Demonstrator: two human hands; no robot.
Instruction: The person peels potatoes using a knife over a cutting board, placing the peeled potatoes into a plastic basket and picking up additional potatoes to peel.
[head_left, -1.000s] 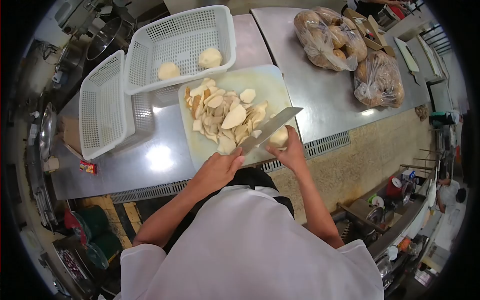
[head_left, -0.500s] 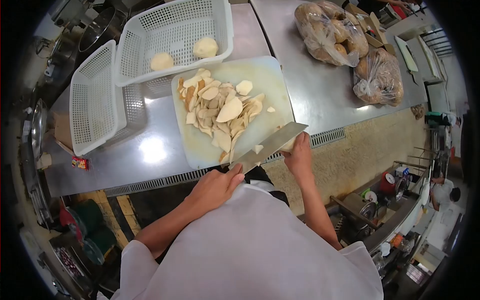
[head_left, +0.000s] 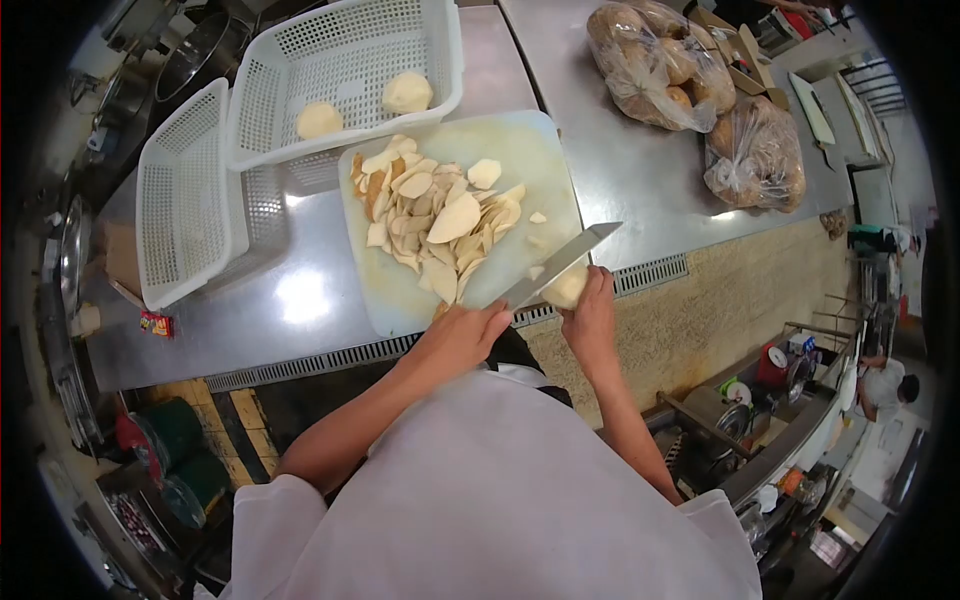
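Observation:
My left hand [head_left: 452, 345] is closed round the handle end of a cleaver [head_left: 572, 252], whose broad blade points up and to the right. My right hand [head_left: 592, 330] grips a pale, peeled round root vegetable [head_left: 567, 287] just past the near right edge of the cutting board [head_left: 390, 295]. The blade lies against or just in front of the vegetable; contact is hard to tell. A heap of pale and brown peelings [head_left: 415, 210] covers the board's middle, with a few small pieces to its right.
Behind the board, a white perforated basket [head_left: 345, 40] holds two peeled roots; another basket [head_left: 190, 200] stands at left. Clear bags of brown unpeeled roots [head_left: 660, 65] sit on the steel table [head_left: 620, 190] at right. A red packet [head_left: 156, 323] lies at the left front.
Both hands have shifted: the left slightly up and right, the right slightly left. The cleaver's tip has risen, and more of the root vegetable now shows.

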